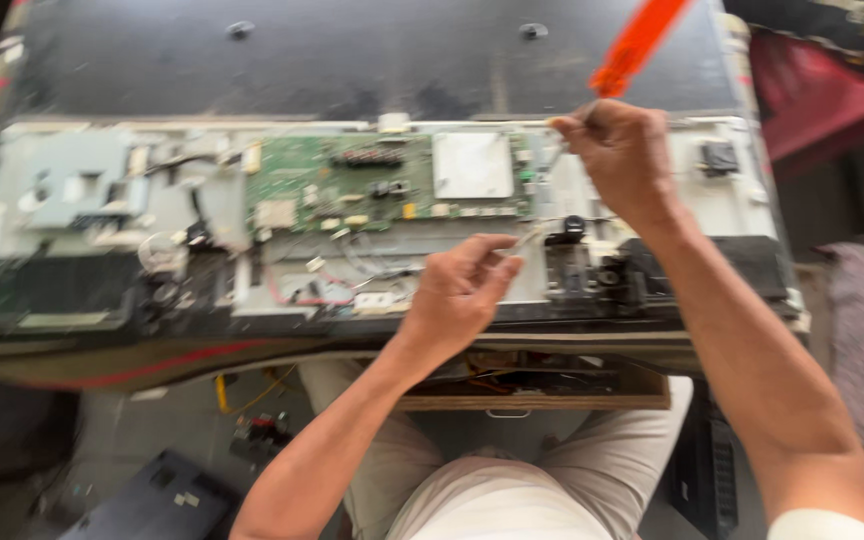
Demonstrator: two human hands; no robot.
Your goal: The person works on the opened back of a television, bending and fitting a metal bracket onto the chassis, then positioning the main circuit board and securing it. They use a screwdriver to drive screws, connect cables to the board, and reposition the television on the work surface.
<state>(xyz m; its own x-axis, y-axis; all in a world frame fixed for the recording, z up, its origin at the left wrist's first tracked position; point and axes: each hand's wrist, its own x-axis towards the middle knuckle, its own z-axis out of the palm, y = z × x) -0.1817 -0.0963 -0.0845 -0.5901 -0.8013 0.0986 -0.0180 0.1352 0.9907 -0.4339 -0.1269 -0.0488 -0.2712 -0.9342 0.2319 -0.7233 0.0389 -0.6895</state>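
Electronics lay opened up before me, a flat-screen set (372,60) face down on the surface, its dark back panel at the far side. At the far left sat a grey metal bracket (67,180) above a dark board (47,290). Next came loose wires (302,290), red and white, below a green circuit board (352,185) with a pale square shield (472,165) on its right part. My left hand (457,290) hovered just in front of that board, fingers (497,262) pinched nearly closed on something thin and pale, too blurred to identify. Right of it stood a black connector block (582,265). My right hand (622,155) was raised over the board's right edge, fingers curled tight around an orange-handled tool (637,45), its handle pointing up and away. My pale trousers (492,490) showed below the surface.
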